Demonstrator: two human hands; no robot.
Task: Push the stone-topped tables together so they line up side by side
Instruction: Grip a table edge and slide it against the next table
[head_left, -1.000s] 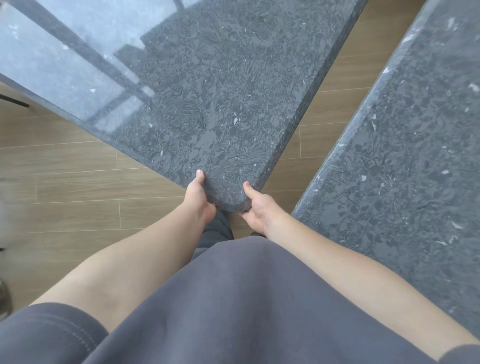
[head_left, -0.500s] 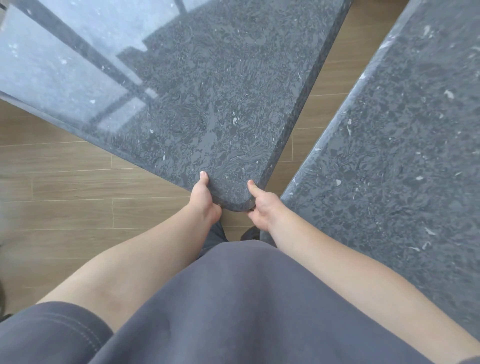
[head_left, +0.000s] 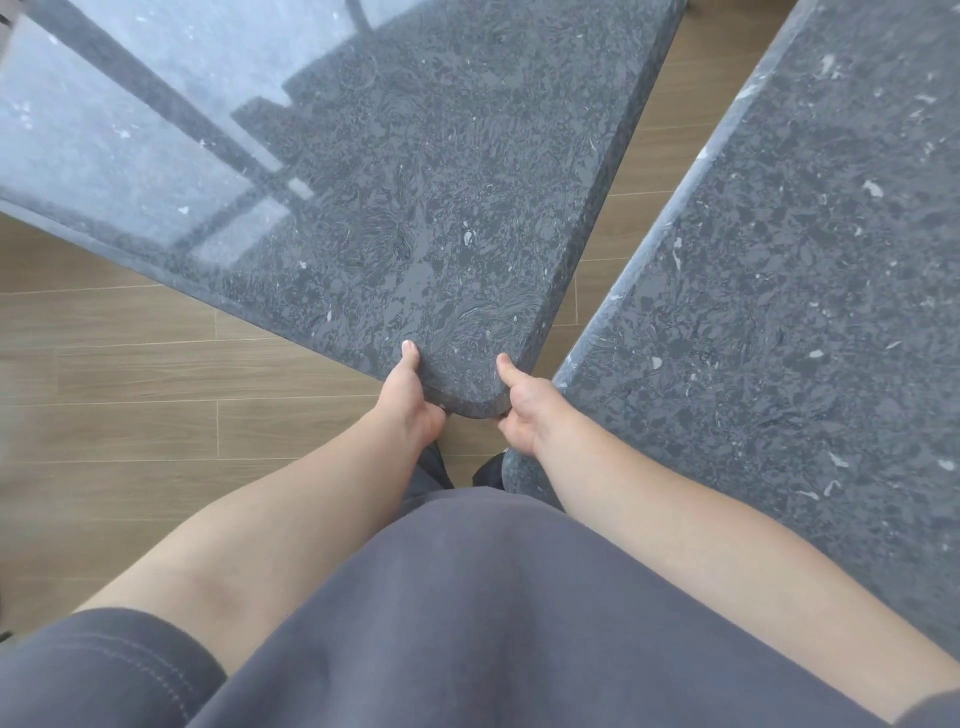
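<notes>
Two dark grey stone-topped tables fill the view. The left table (head_left: 415, 171) points its rounded near corner at me. My left hand (head_left: 408, 397) grips the left side of that corner, thumb on top and fingers hidden under the edge. My right hand (head_left: 522, 410) grips the corner's right side the same way. The right table (head_left: 795, 291) runs along the right of the view. A narrow wedge of floor separates the two tops, almost closing near my right hand.
Wood-plank floor (head_left: 156, 374) shows to the left and in the gap (head_left: 639, 156) between the tables. Bright window glare lies on the left table's far side. My grey shirt fills the bottom of the view.
The gap between the two tables has narrowed; the held corner now sits nearly against the right table's edge. Both hands keep the same grip.
</notes>
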